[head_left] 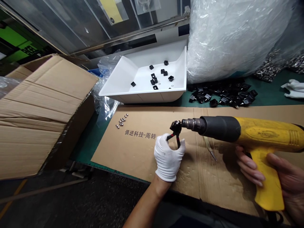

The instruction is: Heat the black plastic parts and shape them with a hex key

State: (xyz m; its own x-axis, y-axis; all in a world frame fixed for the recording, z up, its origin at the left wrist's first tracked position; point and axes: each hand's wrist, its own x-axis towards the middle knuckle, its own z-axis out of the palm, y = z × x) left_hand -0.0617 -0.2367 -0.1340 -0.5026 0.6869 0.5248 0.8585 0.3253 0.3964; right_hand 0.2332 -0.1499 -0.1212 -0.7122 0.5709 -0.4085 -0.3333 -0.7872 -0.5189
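My left hand (168, 158), in a white glove, is closed round the black-and-red handles of a pair of pliers (177, 139). At the pliers' jaws is a small black plastic part (175, 126); its exact shape is hard to make out. My bare right hand (251, 167) grips a yellow heat gun (266, 133) by its handle. The gun's metal nozzle (192, 123) points left, its tip right beside the black part. Below the nozzle, a pair of tweezers (210, 148) lies on the cardboard sheet (140, 158).
Behind the cardboard stands a white tray (142, 96) holding several black parts. To its right lies a pile of black parts (223, 95) before a large plastic bag (232, 38). Small metal pins (122, 122) sit on the cardboard. A carton (40, 120) stands at left, a white glove (294, 88) far right.
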